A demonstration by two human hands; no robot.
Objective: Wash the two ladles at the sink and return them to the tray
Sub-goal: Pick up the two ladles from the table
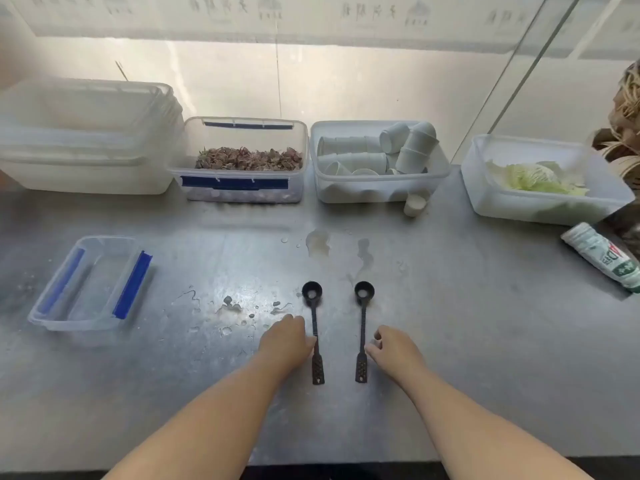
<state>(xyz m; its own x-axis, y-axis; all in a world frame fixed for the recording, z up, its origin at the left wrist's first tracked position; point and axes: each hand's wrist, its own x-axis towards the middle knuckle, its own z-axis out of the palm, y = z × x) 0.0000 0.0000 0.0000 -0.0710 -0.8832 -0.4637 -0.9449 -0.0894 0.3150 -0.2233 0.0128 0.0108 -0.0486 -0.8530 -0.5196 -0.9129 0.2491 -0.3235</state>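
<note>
Two black ladles lie side by side on the steel counter, bowls pointing away from me. A whitish residue sits in each bowl. My left hand lies palm down beside the left ladle, and its thumb tip touches the handle. My right hand sits just right of the right ladle, fingers loosely curled, with a fingertip at the handle. Neither hand wraps a handle. A shallow clear tray with blue clips stands to the left. No sink is in view.
Along the back stand stacked clear tubs, a tub of dried petals, a tub of white cups and a tub of cabbage. One cup and a lying bottle are nearby. Water puddles dot the counter.
</note>
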